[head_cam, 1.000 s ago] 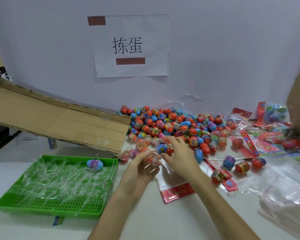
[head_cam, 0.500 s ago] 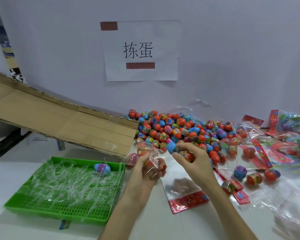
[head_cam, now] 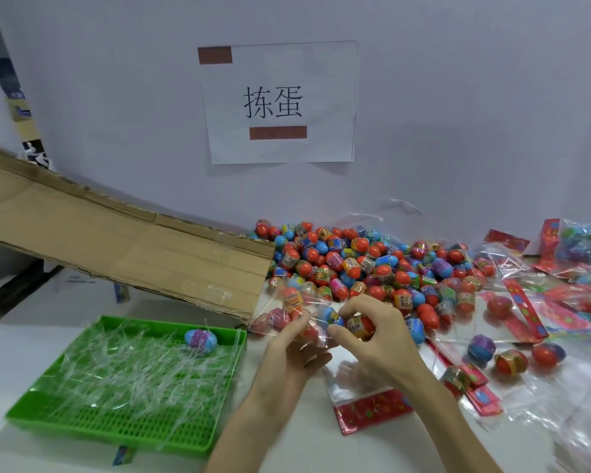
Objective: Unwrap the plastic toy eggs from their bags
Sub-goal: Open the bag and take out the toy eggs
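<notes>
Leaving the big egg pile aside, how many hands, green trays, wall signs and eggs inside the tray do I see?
Hands: 2 (left hand, right hand)
Green tray: 1
Wall sign: 1
Egg in tray: 1
Total: 5

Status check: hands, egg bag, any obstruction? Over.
Left hand pinches clear plastic bag of toy eggs; right hand grips red-and-yellow plastic egg beside it. Several eggs inside bag. Loose egg pile close behind, nothing blocking.
</notes>
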`<state>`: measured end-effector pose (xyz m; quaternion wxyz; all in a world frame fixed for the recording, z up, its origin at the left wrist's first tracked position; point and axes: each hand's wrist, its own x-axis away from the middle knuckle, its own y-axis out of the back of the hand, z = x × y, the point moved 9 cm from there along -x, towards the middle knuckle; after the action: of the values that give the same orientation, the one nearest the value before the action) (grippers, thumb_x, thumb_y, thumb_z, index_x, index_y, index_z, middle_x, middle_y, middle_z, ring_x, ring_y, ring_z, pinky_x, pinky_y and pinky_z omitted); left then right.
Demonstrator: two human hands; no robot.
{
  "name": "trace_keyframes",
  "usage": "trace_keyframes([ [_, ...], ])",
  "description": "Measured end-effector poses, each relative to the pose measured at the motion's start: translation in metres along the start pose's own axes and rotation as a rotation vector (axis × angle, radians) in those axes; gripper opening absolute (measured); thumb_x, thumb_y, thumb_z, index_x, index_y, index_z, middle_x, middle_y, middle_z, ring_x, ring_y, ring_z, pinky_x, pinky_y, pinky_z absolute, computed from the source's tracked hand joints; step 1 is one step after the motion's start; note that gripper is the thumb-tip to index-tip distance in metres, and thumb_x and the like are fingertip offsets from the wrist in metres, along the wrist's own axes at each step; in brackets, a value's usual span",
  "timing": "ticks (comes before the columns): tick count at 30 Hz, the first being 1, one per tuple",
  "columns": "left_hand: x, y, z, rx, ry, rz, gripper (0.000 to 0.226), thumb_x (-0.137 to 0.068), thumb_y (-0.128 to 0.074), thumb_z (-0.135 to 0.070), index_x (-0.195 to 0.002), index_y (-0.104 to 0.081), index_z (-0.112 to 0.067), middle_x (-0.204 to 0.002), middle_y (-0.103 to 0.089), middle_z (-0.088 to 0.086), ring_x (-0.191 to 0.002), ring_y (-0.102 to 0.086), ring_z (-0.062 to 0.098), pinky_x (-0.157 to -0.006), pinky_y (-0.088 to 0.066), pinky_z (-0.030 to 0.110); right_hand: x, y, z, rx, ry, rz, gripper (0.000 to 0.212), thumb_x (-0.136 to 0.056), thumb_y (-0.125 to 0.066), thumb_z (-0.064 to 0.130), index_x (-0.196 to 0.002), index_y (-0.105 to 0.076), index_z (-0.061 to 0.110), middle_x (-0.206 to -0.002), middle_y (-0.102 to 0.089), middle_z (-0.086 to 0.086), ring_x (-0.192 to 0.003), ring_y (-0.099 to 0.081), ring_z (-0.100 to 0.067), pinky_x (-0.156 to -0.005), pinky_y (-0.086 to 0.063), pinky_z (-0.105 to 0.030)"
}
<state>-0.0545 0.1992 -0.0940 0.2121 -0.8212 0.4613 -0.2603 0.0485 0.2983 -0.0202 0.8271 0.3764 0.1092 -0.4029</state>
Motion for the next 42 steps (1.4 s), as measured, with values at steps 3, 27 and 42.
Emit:
trace_keyframes([
  [3,0.001,-0.008,0.000,-0.102,-0.011,0.041,0.024,-0.084,-0.074,-0.031,-0.099,-0.080,-0.013,-0.093,-0.071,0.012,-0.093,-0.072,0.026,-0.080,-0.054,0.032,0.000,0.007,0.002,-0.092,-0.025,-0.065,0.021,-0.080,-0.074,0.045,-0.086,-0.071,0.025,-0.089,-0.068,0.012,-0.083,-0.066,-0.013,-0.069,-0.051,-0.021],
  [27,-0.008,-0.002,0.005,-0.013,0.010,0.078,0.031,-0.086,-0.076,-0.032,-0.109,-0.080,-0.011,-0.099,-0.073,0.016,-0.084,-0.068,0.024,-0.082,-0.053,0.034,0.001,-0.017,-0.006,-0.280,-0.198,0.084,0.022,-0.096,-0.066,0.028,-0.113,-0.074,0.038,-0.106,-0.066,0.014,-0.087,-0.065,-0.010,-0.074,-0.052,-0.029],
  [42,-0.002,-0.003,0.001,0.094,0.093,0.124,0.050,-0.083,-0.071,-0.051,-0.105,-0.078,-0.007,-0.093,-0.068,0.011,-0.080,-0.063,0.019,-0.078,-0.049,0.030,-0.008,-0.003,0.010,-0.238,-0.096,-0.018,0.080,-0.083,-0.069,-0.007,-0.141,-0.052,0.045,-0.141,-0.052,0.034,-0.130,-0.052,0.004,-0.100,-0.049,-0.022],
])
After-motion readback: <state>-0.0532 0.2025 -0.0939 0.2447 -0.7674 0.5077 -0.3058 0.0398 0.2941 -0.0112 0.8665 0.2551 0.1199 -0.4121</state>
